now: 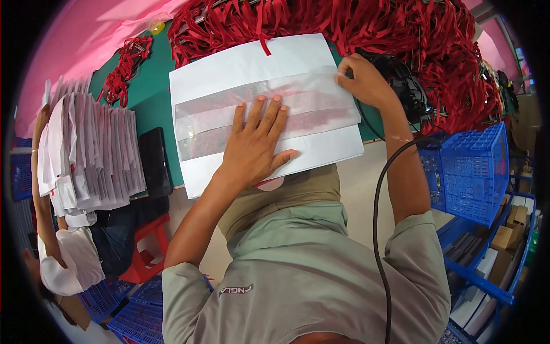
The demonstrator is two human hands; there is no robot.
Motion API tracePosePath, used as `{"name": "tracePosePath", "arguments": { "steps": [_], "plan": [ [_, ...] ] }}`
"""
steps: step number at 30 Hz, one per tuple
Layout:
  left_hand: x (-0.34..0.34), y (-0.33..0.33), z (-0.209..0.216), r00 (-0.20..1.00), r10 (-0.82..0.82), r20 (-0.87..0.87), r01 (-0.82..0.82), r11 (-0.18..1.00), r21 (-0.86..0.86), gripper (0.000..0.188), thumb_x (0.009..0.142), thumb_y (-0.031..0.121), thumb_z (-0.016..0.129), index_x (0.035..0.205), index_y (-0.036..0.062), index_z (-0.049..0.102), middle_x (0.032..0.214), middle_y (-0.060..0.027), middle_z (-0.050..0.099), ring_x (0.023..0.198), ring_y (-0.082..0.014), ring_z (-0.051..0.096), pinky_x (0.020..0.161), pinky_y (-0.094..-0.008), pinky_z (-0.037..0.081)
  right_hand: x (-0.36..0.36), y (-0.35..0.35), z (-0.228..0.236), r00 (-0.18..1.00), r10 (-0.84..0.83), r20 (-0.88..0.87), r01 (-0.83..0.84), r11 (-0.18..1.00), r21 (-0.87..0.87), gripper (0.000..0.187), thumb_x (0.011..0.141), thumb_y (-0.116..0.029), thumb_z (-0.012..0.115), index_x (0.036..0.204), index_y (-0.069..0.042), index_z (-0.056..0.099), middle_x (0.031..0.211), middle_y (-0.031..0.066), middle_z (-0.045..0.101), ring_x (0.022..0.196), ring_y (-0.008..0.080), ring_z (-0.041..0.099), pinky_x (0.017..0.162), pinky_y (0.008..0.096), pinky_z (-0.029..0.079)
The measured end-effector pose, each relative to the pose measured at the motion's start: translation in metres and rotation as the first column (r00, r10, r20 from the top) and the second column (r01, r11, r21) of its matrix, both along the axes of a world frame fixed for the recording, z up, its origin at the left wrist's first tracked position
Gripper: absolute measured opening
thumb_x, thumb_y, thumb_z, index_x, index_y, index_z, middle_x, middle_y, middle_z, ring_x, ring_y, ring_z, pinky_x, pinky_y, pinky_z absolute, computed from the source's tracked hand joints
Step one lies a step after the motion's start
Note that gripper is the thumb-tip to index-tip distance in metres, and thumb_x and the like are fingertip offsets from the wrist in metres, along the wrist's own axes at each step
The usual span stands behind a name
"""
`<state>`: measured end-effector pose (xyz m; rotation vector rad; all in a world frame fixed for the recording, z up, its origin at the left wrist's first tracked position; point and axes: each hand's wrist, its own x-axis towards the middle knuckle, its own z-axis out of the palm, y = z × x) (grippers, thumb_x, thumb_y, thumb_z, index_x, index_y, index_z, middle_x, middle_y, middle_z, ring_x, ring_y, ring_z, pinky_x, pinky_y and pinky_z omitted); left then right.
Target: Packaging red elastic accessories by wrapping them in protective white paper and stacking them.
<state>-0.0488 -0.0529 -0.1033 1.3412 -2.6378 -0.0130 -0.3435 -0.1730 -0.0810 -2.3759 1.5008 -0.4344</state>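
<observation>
Left hand presses flat on white sheet; right hand pinches translucent strip.

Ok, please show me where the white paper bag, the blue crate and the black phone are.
white paper bag point(229, 71), head view, its bare upper left part
blue crate point(470, 172), head view, its mesh side wall
black phone point(154, 160), head view, middle of its dark face

White sheet with a translucent strip showing red mottling. Green table. Red straps heaped. Pink cloth. Blue crates. Black cable. Grey-green shirt. Red stool.
</observation>
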Motion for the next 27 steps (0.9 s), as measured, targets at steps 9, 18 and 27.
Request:
{"name": "tracePosePath", "arguments": {
  "steps": [9, 18, 27],
  "plan": [
    [0.000, -0.002, -0.001, 1.000, -0.006, -0.012, 0.006, 1.000, -0.017, 0.082, 0.092, 0.063, 0.048, 0.149, 0.0040, 0.040, 0.158, -0.0143, 0.031, 0.146, -0.0367, 0.026, 0.118, -0.0582, 0.015, 0.000, 0.010, -0.002, 0.714, -0.356, 0.603, 0.044, 0.882, 0.469, 0.024, 0.093, -0.022, 0.069, 0.102, 0.000, 0.064, 0.095, 0.0014, 0.066, 0.087, 0.0082, 0.059, 0.080, 0.0244, 0.046],
    [0.001, -0.001, 0.000, 0.998, -0.025, -0.058, 0.025, 1.000, -0.006, 0.084, 0.094, 0.064, 0.044, 0.151, 0.0015, 0.034, 0.158, -0.0171, 0.032, 0.146, -0.0355, 0.027, 0.117, -0.0581, 0.015, 0.004, 0.031, 0.017, 0.702, -0.393, 0.593, -0.063, 0.796, 0.602, 0.038, 0.092, -0.019, 0.070, 0.122, 0.003, 0.062, 0.108, 0.0070, 0.069, 0.096, 0.0110, 0.062, 0.088, 0.0261, 0.047],
    [0.008, 0.009, 0.019, 0.991, 0.057, -0.124, -0.062, 0.997, -0.039, 0.086, 0.094, 0.064, 0.045, 0.149, -0.0014, 0.035, 0.156, -0.0206, 0.033, 0.145, -0.0363, 0.029, 0.117, -0.0605, 0.015, 0.022, 0.034, 0.033, 0.550, -0.374, 0.747, -0.149, 0.836, 0.529, 0.040, 0.094, -0.017, 0.067, 0.127, 0.003, 0.056, 0.111, 0.0084, 0.068, 0.099, 0.0132, 0.063, 0.091, 0.0270, 0.047]
  ]
}}
